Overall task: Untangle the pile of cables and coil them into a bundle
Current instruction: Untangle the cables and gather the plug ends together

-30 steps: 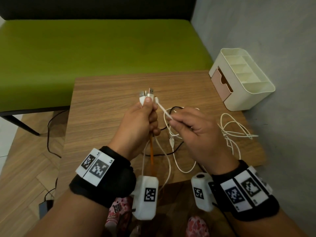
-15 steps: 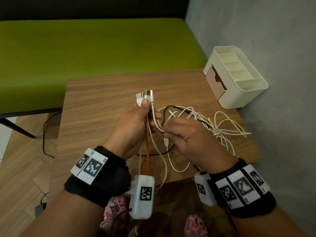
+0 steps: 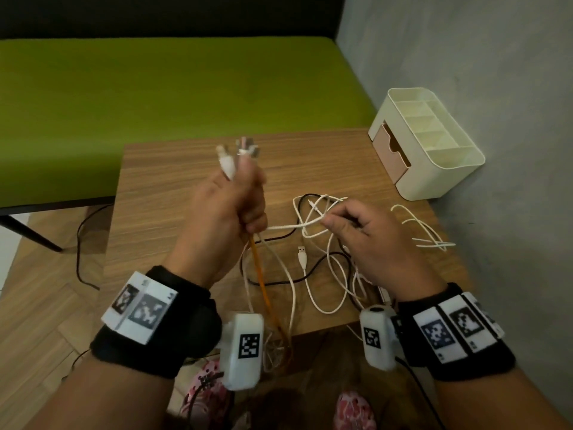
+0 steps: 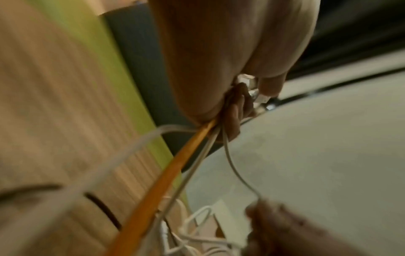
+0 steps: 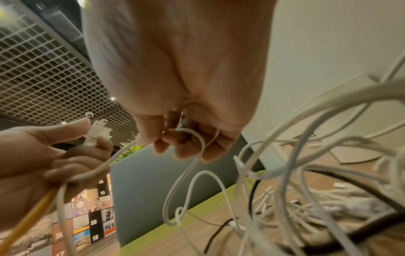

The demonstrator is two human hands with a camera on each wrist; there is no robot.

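Note:
My left hand is raised above the wooden table and grips a bunch of cable ends, their USB plugs sticking out above the thumb. An orange cable and several white ones hang from that fist toward the table's near edge. My right hand pinches a white cable that runs taut from the left fist. In the right wrist view that white cable loops through the curled fingers. A tangle of white and black cables lies on the table under the right hand.
A cream desk organiser with a pink drawer stands at the table's far right corner by the grey wall. A green bench lies beyond the table. A loose white USB plug rests mid-table. More white loops lie at the right edge.
My left hand has risen with the plug bunch. My right hand has moved right along the white cable, drawing it taut away from the left fist.

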